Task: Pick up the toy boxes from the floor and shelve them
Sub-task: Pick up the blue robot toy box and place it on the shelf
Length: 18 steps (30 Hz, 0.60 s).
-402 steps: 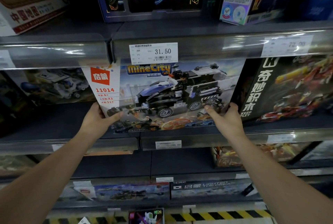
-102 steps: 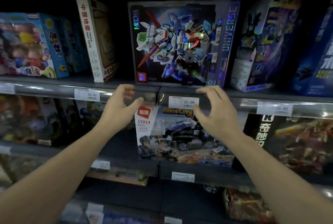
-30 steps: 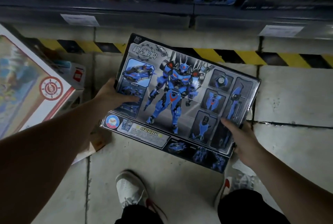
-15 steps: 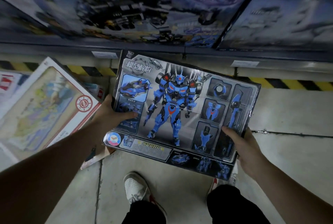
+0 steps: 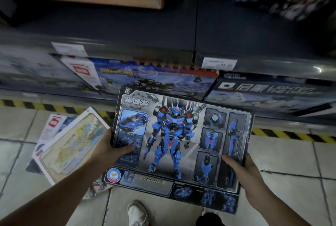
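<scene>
A flat dark toy box printed with a blue robot (image 5: 174, 140) is held face up above the tiled floor, in front of the lowest shelf. My left hand (image 5: 111, 148) grips its left edge, thumb on top. My right hand (image 5: 243, 173) grips its lower right edge, thumb on the print. On the floor to the left lie a white-framed map box (image 5: 67, 145) and a red-and-white box (image 5: 52, 125) partly under it. A small box corner (image 5: 96, 188) shows beneath my left forearm.
The bottom shelf holds a MineCity box (image 5: 145, 78) and a dark box with white lettering (image 5: 269, 93). An upper shelf board (image 5: 236, 31) lies bare in the middle. Yellow-black tape (image 5: 283, 133) marks the floor edge. My shoes (image 5: 137, 214) stand below the held box.
The box has risen with both hands still on it, and my view has tilted up from the floor toward the shelves. More of the floor boxes shows at left.
</scene>
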Motion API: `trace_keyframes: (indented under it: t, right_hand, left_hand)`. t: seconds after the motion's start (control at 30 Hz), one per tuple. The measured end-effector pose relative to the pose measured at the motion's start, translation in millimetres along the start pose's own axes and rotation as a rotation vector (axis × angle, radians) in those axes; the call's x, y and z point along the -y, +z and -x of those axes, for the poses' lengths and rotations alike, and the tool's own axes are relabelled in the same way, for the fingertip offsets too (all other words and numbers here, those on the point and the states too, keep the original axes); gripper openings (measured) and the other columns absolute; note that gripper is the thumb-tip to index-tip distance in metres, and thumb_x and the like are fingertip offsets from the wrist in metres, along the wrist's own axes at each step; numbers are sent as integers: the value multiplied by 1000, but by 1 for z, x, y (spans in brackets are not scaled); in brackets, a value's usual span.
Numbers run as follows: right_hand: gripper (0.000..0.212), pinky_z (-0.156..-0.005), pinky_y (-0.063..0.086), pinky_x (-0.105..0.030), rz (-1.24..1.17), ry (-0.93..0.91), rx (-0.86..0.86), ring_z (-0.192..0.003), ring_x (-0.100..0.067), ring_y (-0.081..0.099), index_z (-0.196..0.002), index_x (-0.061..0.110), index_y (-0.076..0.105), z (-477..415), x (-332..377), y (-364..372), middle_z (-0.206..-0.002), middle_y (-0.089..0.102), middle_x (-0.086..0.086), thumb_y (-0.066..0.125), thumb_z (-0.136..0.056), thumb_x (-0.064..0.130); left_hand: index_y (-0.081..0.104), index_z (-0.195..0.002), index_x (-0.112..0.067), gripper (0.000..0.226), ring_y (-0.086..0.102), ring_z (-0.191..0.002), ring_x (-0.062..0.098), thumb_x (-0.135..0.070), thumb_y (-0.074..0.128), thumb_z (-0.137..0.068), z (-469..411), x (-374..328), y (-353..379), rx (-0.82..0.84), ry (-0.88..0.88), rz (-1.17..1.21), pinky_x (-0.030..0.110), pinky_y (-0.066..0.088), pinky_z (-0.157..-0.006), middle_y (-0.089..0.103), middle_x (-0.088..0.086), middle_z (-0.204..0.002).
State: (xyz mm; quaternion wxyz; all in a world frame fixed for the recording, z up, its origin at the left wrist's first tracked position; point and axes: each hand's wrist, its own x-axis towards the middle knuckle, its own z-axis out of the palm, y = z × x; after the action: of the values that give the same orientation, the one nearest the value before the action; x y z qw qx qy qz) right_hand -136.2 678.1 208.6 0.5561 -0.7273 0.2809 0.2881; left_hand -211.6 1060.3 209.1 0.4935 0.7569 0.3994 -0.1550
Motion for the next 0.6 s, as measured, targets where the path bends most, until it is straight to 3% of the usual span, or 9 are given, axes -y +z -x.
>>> trace_keyframes:
  t: [0.17,0.4,0.53,0.6]
  right_hand:
    - [50,-98,40,-36,18,-93,6,-102,-20,55,-125,30,46,39,48,-13,-103,59,16,76,-85,31]
    - [69,-106,39,-39,-17,-192,-27,-109,-23,54,-139,25,44,77,102,-34,-116,61,2,78,-80,35]
    - [84,-104,41,-41,-1,-297,-42,-112,-23,56,-142,25,44,100,136,-50,-120,63,2,78,-67,44]
    - [78,-101,40,-37,-16,-337,-66,-108,-21,55,-141,24,44,110,151,-59,-117,62,4,80,-72,35]
  left_hand:
    - [52,-102,-25,54,65,-84,14,-19,91,-65,40,-47,-31,-40,60,1,26,47,-64,68,-5,-91]
    - [49,-100,-41,60,67,-87,11,-22,92,-63,74,-108,-61,-57,165,36,32,52,-72,70,-9,-97]
    - [44,-121,-31,78,63,-92,7,-20,93,-61,88,-148,-71,-64,235,60,34,52,-75,65,-14,-105]
    - [38,-127,-26,87,61,-91,2,-17,93,-61,95,-167,-72,-62,268,67,30,51,-74,63,-15,-106]
